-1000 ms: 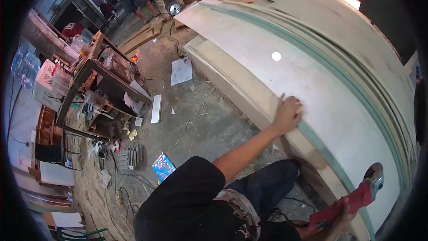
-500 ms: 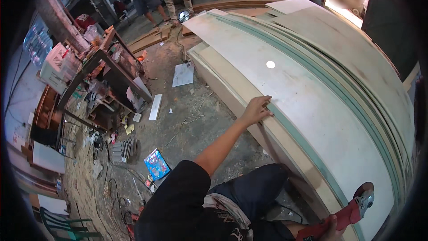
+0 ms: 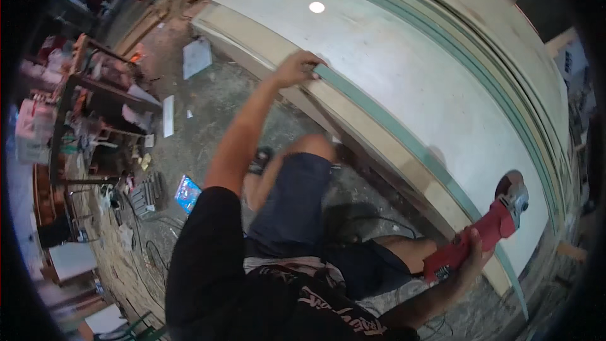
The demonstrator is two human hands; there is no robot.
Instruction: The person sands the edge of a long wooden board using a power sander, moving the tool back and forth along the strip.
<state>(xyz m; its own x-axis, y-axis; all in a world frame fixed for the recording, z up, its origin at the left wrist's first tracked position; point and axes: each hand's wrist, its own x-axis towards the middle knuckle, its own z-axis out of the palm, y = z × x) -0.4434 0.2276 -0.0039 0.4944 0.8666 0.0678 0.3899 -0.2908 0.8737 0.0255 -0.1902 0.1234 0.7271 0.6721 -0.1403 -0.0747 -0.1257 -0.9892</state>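
Observation:
My left hand [image 3: 297, 68] reaches forward to the near long edge of a white sheet [image 3: 391, 63]. Its thumb and fingers close around the green edge strip [image 3: 385, 113], which runs along that side toward the lower right. A red angle grinder [image 3: 470, 246] is in my right hand [image 3: 470, 265], with the fingers wrapped around its body. The grinder's silver head and dark brownish disc [image 3: 507, 186] lie over the sheet near its right end. Whether the disc touches the sheet or spins, I cannot tell.
More curved sheets [image 3: 467, 38] are stacked beyond the white one. A cluttered dark-framed table [image 3: 95, 88] stands to the left. Offcuts such as a white strip [image 3: 168, 115], a blue packet [image 3: 187, 194] and cables [image 3: 154, 246] lie on the concrete floor.
My view has swung down and to the right, so the sheets and floor items appear higher and further left. My bent leg and more of the grinder now show. Both hands keep their grip.

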